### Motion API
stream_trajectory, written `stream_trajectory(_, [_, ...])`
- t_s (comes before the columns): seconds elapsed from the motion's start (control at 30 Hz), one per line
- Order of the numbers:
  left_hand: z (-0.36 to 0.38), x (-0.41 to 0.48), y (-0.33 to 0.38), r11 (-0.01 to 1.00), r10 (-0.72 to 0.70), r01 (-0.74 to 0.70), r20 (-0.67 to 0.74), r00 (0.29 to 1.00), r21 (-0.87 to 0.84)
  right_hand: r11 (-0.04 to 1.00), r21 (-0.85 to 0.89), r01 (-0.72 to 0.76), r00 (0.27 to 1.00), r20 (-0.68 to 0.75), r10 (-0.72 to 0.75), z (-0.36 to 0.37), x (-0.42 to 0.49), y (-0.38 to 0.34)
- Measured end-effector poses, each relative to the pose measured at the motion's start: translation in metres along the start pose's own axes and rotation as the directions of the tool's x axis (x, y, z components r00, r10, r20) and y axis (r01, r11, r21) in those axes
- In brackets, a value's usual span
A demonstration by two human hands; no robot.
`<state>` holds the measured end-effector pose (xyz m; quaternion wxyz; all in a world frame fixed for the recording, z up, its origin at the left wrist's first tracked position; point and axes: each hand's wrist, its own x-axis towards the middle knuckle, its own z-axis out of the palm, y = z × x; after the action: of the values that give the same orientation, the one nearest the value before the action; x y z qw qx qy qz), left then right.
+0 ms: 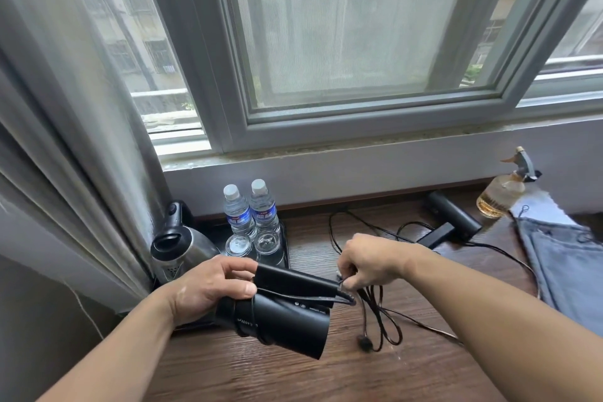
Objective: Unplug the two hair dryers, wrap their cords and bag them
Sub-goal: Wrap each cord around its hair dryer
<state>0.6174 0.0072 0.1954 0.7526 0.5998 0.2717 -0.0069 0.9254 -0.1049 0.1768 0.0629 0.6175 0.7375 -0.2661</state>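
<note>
Above desk (293, 375) | left hand (208, 287) grips black folded dryer (287, 320) | right hand (368, 261) pinches its cord (365, 303)

Wooden desk (261, 378) under a window. Bare wood lies open along the near edge, below and in front of the black hair dryer (280, 325) that the left hand (208, 290) holds above the desk. The back left corner is crowded: a kettle (177, 248) just beside the hanging curtain (65, 140), then a tray (287, 256) with two water bottles (239, 212) and two glasses (239, 245). In the middle, loose cord (370, 300) dangles from the pinching right hand (368, 261) and trails over the wood. More cord loops run back to a second hair dryer (453, 215) lying near the wall. A spray bottle (502, 192) stands just beside it, and a grey bag (567, 264) covers the right side
</note>
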Motion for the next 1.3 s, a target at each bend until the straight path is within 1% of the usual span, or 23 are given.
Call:
stream_trajectory(0.07, [0.001,-0.001,0.005,0.995,-0.015,0.014,0.012,1.0,0.099,1.0,-0.002,-0.007,1.0,-0.005,0.007,-0.005,-0.002,0.004])
stream_trajectory(0.13, [0.001,-0.003,0.007,0.972,-0.032,0.034,-0.013,0.999,0.233,1.0,0.022,-0.002,1.0,-0.019,0.002,-0.014,-0.006,0.009])
stream_trajectory(0.2, [0.0,-0.005,0.004,0.953,-0.044,0.053,-0.037,0.998,0.298,0.998,0.06,0.001,0.999,-0.044,0.002,-0.023,-0.01,0.016])
stream_trajectory(0.27, [-0.001,-0.006,0.0,0.934,-0.051,0.063,-0.043,0.998,0.352,0.996,0.081,-0.027,0.996,-0.081,0.034,-0.034,-0.015,0.023])
stream_trajectory(0.33, [0.0,-0.006,-0.002,0.894,-0.063,0.058,-0.004,0.998,0.444,0.995,0.082,-0.064,0.984,-0.161,0.076,-0.047,-0.019,0.029])
stream_trajectory(0.4, [-0.001,-0.007,-0.008,0.868,-0.076,0.065,0.002,0.997,0.493,0.994,0.065,-0.09,0.959,-0.262,0.104,-0.059,-0.024,0.032])
stream_trajectory(0.47, [-0.004,-0.008,-0.014,0.858,-0.081,0.088,-0.038,0.996,0.506,0.994,0.056,-0.097,0.933,-0.342,0.11,-0.068,-0.029,0.035])
stream_trajectory(0.53, [-0.007,-0.008,-0.02,0.839,-0.087,0.123,-0.091,0.992,0.53,0.989,0.098,-0.115,0.903,-0.404,0.145,-0.076,-0.033,0.037])
stream_trajectory(0.67, [-0.016,-0.012,-0.028,0.815,-0.043,0.19,-0.269,0.962,0.548,0.971,0.21,-0.117,0.834,-0.51,0.21,-0.091,-0.047,0.038])
stream_trajectory(0.8, [-0.028,-0.018,-0.037,0.781,0.007,0.217,-0.356,0.934,0.586,0.958,0.27,-0.096,0.738,-0.626,0.25,-0.104,-0.067,0.038])
stream_trajectory(0.9, [-0.033,-0.019,-0.045,0.776,0.037,0.226,-0.401,0.916,0.589,0.944,0.325,-0.065,0.686,-0.672,0.278,-0.109,-0.078,0.041])
stream_trajectory(1.0, [-0.034,-0.019,-0.053,0.734,0.073,0.252,-0.442,0.894,0.631,0.94,0.337,-0.042,0.638,-0.715,0.285,-0.114,-0.089,0.04])
stream_trajectory(1.1, [-0.035,-0.018,-0.058,0.685,0.099,0.318,-0.516,0.851,0.656,0.941,0.338,-0.026,0.566,-0.771,0.293,-0.121,-0.102,0.044])
stream_trajectory(1.17, [-0.035,-0.017,-0.06,0.672,0.107,0.357,-0.562,0.82,0.649,0.939,0.34,-0.047,0.498,-0.807,0.317,-0.124,-0.109,0.05])
stream_trajectory(1.23, [-0.036,-0.019,-0.063,0.658,0.102,0.397,-0.598,0.795,0.64,0.915,0.402,-0.026,0.389,-0.839,0.38,-0.126,-0.118,0.065])
stream_trajectory(1.3, [-0.039,-0.024,-0.069,0.638,0.079,0.45,-0.634,0.769,0.625,0.864,0.504,0.014,0.281,-0.831,0.48,-0.131,-0.133,0.076])
